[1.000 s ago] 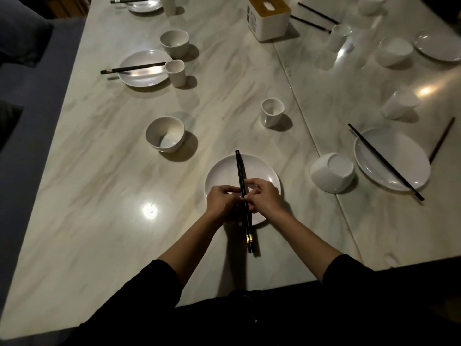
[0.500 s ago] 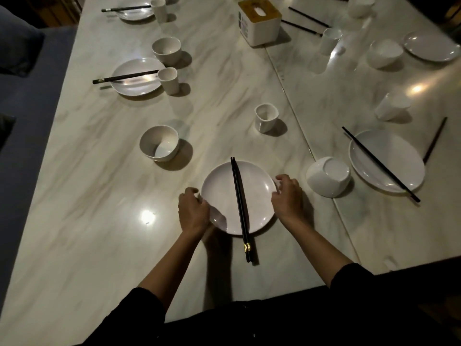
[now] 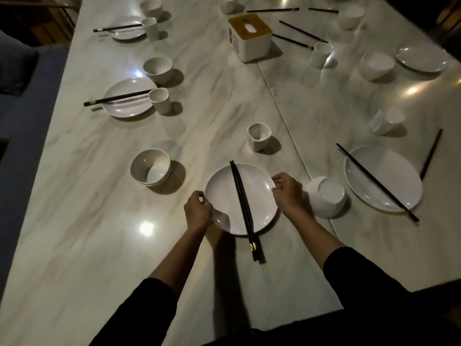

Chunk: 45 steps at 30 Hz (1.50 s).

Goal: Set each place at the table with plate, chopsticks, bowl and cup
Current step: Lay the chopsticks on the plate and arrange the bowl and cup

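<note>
While chopsticks [image 3: 243, 208] lie across the plate [image 3: 222, 193], left hand [image 3: 198, 212] and right hand [image 3: 287, 193] seemingly pinch its rim.

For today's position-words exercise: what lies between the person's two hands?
Head view: a plate with chopsticks laid across it; left hand and right hand grip its edges.
</note>
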Tool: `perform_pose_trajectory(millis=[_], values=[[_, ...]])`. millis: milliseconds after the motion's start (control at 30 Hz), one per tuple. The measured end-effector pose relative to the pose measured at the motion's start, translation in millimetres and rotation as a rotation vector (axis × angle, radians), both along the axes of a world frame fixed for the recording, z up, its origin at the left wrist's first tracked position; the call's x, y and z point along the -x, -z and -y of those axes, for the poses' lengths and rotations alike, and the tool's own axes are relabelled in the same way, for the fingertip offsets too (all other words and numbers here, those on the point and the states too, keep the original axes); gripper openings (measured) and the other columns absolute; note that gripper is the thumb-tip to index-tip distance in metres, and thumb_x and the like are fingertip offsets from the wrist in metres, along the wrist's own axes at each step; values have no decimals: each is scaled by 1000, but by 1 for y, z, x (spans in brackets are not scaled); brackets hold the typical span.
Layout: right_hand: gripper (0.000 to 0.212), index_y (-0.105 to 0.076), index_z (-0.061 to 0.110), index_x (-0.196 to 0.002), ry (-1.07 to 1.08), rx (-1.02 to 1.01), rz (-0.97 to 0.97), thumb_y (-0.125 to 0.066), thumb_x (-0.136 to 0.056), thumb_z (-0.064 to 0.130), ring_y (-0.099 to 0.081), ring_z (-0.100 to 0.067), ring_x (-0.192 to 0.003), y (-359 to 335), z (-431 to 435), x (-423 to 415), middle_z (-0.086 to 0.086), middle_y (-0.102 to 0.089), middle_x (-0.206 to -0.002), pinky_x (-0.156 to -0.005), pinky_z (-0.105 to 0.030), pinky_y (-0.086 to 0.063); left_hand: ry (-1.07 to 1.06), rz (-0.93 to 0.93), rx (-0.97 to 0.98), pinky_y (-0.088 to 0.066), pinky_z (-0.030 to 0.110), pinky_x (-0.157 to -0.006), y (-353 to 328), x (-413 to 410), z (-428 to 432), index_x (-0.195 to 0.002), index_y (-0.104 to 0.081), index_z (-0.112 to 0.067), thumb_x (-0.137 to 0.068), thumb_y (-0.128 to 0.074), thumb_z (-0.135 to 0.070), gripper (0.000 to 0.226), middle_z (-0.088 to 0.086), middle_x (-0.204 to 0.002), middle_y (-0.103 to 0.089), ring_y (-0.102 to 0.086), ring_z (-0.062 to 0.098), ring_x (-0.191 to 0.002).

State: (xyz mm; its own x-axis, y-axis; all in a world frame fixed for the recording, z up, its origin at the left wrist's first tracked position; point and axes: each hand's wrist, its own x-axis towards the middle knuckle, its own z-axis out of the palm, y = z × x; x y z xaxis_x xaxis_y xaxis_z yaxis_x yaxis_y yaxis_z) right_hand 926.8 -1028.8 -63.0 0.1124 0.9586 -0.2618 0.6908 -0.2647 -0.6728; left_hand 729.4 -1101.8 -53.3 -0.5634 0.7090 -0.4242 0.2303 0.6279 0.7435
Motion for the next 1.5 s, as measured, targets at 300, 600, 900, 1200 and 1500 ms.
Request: perform_pose_trajectory(millis=[300,600,900,1200,1500], values=[[62,-45,19,-133,-158,43,71,-72,-77,27,-58,-27,-113,-3,-66,-20,-7,-61,-120,-92,-36,-48,-43,18,26,-53,54,-87,-4,-14,-34,-123,-57,-5,-89,-47,0,36,21,-122,-58,-59,40,-105],[91,-27,11,-145,-372,-5,-25,-79,-74,34,-37,-36,-130,-22,-147,39,-16,-33,-143,-108,-42,-35,-83,-13,58,-57,49,-79,-3,-20,-44,-123,-58,-6,-90,-49,-1,35,24,-111,-65,-64,41,-94],[60,-46,35,-139,-653,-77,-35,-64,-85,15,-51,-24,-115,-18,-173,-6,-6,-40,-133,-90,-23,-39,-115,0,52,-56,37,-66,-3,-34,-49,-122,-60,-9,-88,-53,-4,35,18,-93,-68,-63,29,-74],[66,-38,67,-124,-730,-67,16,-67,-77,31,-56,-16,-112,-3,-179,-18,6,-28,-144,-91,-31,-50,-123,22,38,-57,45,-72,3,-40,-55,-124,-60,-12,-85,-51,-1,42,21,-111,-67,-65,39,-90],[72,-39,48,-120,-686,-49,-88,-66,-55,35,-56,-20,-103,-1,-166,14,15,-41,-113,-91,-45,-51,-142,62,32,-55,54,-86,11,-18,-52,-124,-60,-12,-84,-52,1,43,21,-119,-64,-62,39,-104]])
